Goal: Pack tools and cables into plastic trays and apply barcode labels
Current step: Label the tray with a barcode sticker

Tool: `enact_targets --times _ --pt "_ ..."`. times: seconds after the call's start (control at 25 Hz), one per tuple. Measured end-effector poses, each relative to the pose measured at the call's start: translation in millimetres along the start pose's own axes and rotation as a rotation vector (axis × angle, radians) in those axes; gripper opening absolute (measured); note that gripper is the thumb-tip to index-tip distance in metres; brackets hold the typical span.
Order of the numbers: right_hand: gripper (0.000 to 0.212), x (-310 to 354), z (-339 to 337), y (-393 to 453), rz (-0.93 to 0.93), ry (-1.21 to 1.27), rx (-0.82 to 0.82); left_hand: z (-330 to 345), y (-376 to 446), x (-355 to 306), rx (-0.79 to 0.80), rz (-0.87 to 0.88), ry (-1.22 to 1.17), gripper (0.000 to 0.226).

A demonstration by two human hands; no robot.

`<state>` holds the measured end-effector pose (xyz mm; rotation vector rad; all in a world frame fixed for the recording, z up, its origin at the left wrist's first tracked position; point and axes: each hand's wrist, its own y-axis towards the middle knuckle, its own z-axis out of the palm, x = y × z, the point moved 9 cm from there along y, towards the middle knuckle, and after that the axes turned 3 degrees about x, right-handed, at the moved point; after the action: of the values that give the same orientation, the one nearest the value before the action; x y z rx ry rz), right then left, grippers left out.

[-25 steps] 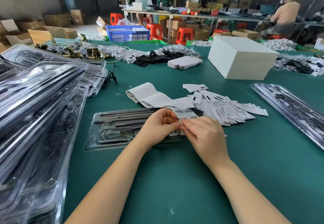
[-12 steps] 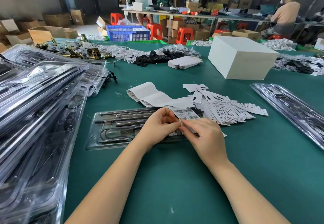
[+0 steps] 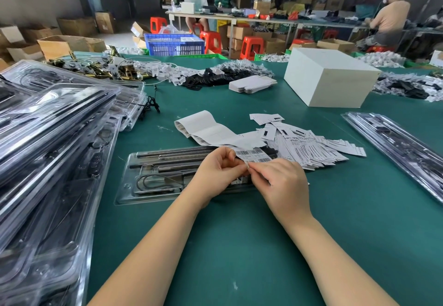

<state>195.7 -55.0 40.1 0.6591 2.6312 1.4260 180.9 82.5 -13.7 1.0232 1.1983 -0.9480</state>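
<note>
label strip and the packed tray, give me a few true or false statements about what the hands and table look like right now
1. Both hands pinch the barcode label strip. True: the left hand and the right hand meet at it.
2. The clear tray in front of the hands is empty. False: it holds metal rods and a looped cable.
3. The white box stands on the green table, beyond the hands to the right. True.
4. The stack of packed trays lies on the right side of the table. False: the big stack is on the left.
5. Loose printed labels lie in a pile right of the tray. True.
</note>
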Motion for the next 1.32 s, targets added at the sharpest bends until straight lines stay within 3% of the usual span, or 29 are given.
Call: enact_targets --times 0.24,0.44,0.68,0.88,1.16,1.32 --pt "0.018 -9 4 -2 0.102 0.065 0.054 -3 0 1 -0.015 -0.013 -0.034 0.025" --pt "0.021 -18 7 -4 0.157 0.096 0.100 -5 2 1 -0.025 -0.034 -0.222 0.024" --pt "0.016 -11 -2 -3 0.104 0.009 0.008 -7 -2 1 -0.033 -0.034 -0.117 0.035" --pt "0.024 -8 -1 -1 0.122 0.119 0.018 -7 -2 -2 -0.053 -0.018 -0.121 0.034" --pt "0.015 -12 12 5 0.166 0.211 0.084 -1 -3 -3 -0.036 0.006 0.013 0.035" --pt "0.014 -14 10 7 0.096 0.217 0.108 -2 -3 -2 -0.041 0.002 0.036 0.036"
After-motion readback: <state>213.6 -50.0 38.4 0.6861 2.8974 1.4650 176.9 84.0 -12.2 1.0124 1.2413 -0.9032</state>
